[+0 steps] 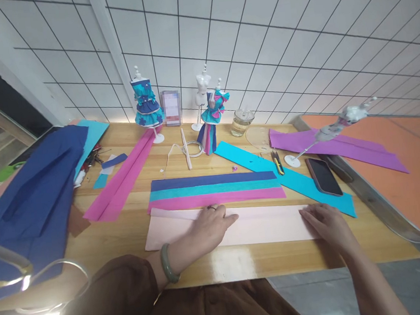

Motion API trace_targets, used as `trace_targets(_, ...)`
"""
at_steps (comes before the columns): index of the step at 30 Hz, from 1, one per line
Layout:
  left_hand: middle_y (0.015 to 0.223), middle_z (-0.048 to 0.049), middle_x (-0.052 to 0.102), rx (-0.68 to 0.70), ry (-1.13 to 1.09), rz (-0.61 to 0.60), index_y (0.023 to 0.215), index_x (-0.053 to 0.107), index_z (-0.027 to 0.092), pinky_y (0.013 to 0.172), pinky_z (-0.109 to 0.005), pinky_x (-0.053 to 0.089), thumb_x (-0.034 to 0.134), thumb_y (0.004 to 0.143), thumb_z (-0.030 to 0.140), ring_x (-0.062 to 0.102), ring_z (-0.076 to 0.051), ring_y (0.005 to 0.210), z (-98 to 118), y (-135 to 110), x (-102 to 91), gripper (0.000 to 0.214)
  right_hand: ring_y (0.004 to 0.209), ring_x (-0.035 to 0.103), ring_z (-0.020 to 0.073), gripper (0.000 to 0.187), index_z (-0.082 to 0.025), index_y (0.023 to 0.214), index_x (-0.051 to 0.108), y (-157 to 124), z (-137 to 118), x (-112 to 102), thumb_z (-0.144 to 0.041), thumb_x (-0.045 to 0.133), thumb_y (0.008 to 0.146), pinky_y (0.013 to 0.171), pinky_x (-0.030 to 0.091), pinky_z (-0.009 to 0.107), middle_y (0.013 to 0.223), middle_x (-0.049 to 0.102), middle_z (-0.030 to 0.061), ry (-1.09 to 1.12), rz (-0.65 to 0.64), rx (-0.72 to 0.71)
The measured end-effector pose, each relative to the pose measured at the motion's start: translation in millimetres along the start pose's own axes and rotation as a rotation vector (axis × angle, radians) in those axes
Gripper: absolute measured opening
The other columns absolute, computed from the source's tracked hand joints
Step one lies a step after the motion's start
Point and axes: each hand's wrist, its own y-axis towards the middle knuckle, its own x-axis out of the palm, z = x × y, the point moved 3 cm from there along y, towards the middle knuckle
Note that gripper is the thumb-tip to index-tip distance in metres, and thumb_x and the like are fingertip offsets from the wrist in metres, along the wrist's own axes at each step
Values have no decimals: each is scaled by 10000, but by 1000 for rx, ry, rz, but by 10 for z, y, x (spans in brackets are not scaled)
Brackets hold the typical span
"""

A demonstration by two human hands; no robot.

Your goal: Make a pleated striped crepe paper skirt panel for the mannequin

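A long pale pink crepe paper strip (261, 224) lies flat along the front of the wooden table. My left hand (211, 225) rests on it left of the middle, fingers bent over its upper part and thumb stretched out to the right. At the strip's right end, my right hand (325, 220) has its thumb and fingers close together on the paper; that end is partly hidden beneath it. Just beyond lies a layered strip (216, 188) with navy, turquoise and magenta bands.
Small dress forms (147, 101) stand at the back, two in paper outfits. A glass (243, 122), thread snips (278, 163), a phone (323, 176) and a blue strip (247, 160) lie beyond my hands. Navy paper (38, 189) covers the left side; an orange surface (417, 187) is right.
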Motion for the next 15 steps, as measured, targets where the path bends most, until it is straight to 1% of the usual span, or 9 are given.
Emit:
trace_targets(5,775,-32,459,11,11,-9,1164,479,311,629,-283,329,451,810,117,446,-178,760,10,-11,9,405,836,574,240,334,-190,782,662,17,65,11,-468,481,743,759,418,366,862,647,72,-8,4,15)
trace_targets(10,791,-39,461,28,28,-13,1235,402,328,618,-287,319,436,800,97,442,-179,746,25,-7,-19,494,816,579,240,329,-189,766,661,22,113,20,-462,479,741,755,421,374,844,653,70,-12,7,21)
trace_targets(15,793,-44,461,48,57,-51,1201,442,324,636,-294,318,432,806,112,442,-189,769,37,-8,-29,448,824,580,247,332,-181,773,657,4,111,25,-456,473,744,763,423,383,844,653,80,-17,29,29)
